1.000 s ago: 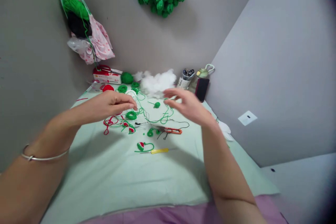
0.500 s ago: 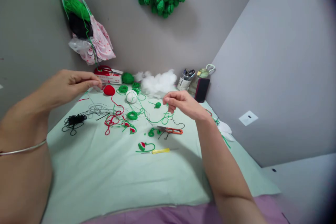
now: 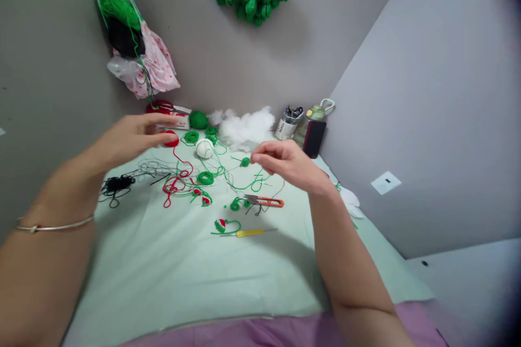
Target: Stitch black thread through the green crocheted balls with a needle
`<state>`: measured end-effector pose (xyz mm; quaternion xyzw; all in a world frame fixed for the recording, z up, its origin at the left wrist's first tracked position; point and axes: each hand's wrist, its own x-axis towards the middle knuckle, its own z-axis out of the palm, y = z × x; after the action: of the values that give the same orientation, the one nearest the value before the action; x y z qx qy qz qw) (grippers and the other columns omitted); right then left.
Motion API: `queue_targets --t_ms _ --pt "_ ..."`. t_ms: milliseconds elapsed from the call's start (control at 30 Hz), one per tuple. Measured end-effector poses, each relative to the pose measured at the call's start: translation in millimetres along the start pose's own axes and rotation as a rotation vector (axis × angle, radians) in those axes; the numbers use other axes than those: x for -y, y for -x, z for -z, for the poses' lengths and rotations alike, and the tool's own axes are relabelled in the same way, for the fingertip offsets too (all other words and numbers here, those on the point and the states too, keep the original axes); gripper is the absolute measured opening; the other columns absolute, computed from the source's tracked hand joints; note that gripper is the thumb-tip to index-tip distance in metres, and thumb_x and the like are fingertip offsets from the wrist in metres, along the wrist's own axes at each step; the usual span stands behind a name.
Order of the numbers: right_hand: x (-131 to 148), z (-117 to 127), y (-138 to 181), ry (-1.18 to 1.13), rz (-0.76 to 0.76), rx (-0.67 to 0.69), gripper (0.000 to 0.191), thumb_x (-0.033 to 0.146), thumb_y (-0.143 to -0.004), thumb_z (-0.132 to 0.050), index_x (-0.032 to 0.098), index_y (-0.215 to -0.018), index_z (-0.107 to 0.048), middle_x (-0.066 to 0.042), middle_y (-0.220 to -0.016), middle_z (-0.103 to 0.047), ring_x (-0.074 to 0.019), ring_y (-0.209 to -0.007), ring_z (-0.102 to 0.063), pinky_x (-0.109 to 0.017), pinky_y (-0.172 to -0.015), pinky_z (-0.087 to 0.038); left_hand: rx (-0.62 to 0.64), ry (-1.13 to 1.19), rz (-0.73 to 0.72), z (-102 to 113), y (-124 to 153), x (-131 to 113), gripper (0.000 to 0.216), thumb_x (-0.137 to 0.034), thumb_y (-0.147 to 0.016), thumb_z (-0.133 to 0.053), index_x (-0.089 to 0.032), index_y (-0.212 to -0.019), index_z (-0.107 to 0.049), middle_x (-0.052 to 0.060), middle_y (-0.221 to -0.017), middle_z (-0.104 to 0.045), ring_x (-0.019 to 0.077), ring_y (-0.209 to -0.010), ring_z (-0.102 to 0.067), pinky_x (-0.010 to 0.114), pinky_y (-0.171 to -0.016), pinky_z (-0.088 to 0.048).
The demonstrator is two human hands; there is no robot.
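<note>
My left hand (image 3: 136,138) hovers over the back left of the pale green cloth (image 3: 171,276), fingers stretched forward and slightly blurred, with nothing visible in them. It is just above a red crochet ball (image 3: 171,141). My right hand (image 3: 285,162) is held above the cloth's middle with thumb and fingertips pinched; what they hold is too thin to make out. Below it lie green yarn strands (image 3: 248,184) and orange-handled snips (image 3: 266,201). A tangle of black thread (image 3: 116,184) lies at the left, with fine dark strands trailing right.
On the cloth lie a white ball (image 3: 203,149), green crochet rings (image 3: 205,178), red yarn (image 3: 173,187), a small watermelon piece (image 3: 220,225) and a yellow hook (image 3: 248,233). White stuffing (image 3: 244,127), a jar (image 3: 287,124) and a bottle (image 3: 315,114) stand at the back wall.
My left hand first swung out to the left, drawing black thread onto the cloth. It has now come back rightward and unfolded its fingers. My right hand closed into a pinch.
</note>
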<state>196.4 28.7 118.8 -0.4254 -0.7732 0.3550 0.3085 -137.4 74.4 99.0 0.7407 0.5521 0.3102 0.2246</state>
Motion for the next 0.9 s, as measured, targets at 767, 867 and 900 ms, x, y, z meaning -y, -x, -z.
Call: queue_targets --t_ms 767,867,900 --pt "-20.8 79.7 30.0 0.469 -0.224 -0.240 0.024 0.034 -0.094 -0.058 0.018 -0.078 -0.067 0.000 -0.063 -0.055 -0.0097 -0.051 -0.040 -0.028 -0.049 -0.028 0.043 -0.115 -0.144 24.1 -38.0 154.7 0.037 -0.049 -0.081 -0.063 -0.015 -0.070 -0.073 -0.009 -0.042 -0.044 0.0026 -0.042 -0.037 0.020 -0.047 -0.021" --pt "-40.5 101.5 40.4 0.623 -0.283 -0.373 0.025 0.029 -0.091 -0.060 0.020 -0.068 -0.063 -0.001 -0.058 -0.055 -0.0110 -0.049 -0.039 -0.029 -0.049 -0.027 0.102 -0.068 -0.132 19.8 -35.8 165.4 0.041 -0.050 -0.079 -0.059 -0.014 -0.062 -0.070 -0.009 -0.040 -0.044 0.0034 -0.044 -0.037 0.020 -0.047 -0.023" --pt "-48.5 110.2 44.1 0.653 -0.299 -0.420 0.027 0.026 -0.090 -0.061 0.021 -0.064 -0.061 -0.001 -0.055 -0.053 -0.0115 -0.047 -0.037 -0.029 -0.049 -0.026 0.109 -0.062 -0.118 18.7 -34.6 165.5 0.043 -0.052 -0.078 -0.058 -0.014 -0.060 -0.068 -0.008 -0.041 -0.044 0.0037 -0.045 -0.037 0.020 -0.048 -0.023"
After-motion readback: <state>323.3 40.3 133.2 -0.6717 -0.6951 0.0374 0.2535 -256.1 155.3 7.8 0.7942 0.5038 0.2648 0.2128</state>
